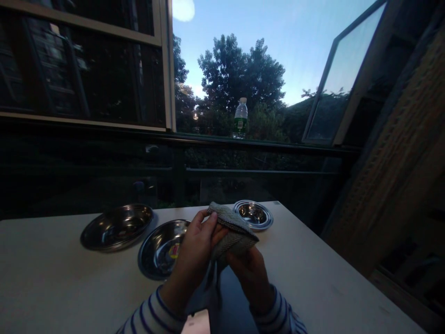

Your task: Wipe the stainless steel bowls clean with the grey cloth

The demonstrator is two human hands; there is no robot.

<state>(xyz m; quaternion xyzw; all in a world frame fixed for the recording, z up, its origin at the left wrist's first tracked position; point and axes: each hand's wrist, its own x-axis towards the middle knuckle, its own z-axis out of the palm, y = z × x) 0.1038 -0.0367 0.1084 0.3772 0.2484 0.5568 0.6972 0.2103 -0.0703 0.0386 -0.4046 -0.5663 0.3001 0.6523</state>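
Note:
A grey woven cloth (236, 239), partly folded, is held up between both of my hands over the near part of the table. My left hand (196, 246) pinches its upper left edge between thumb and fingers. From below right, my right hand (252, 276) grips the lower fold; some of its fingers are hidden by the cloth. Just left of my left hand sits a shiny metal bowl (153, 253) with a red and yellow sticker inside, partly covered by that hand. Behind the cloth, to the right, stands a stack of smaller metal bowls (255, 215).
Another wide metal bowl (116, 227) lies on the white table (41, 269) at the left. A plastic bottle (240, 118) with a green label stands at the open window. A pale pink object (196, 323) shows at the bottom edge. A curtain (392, 162) hangs at the right.

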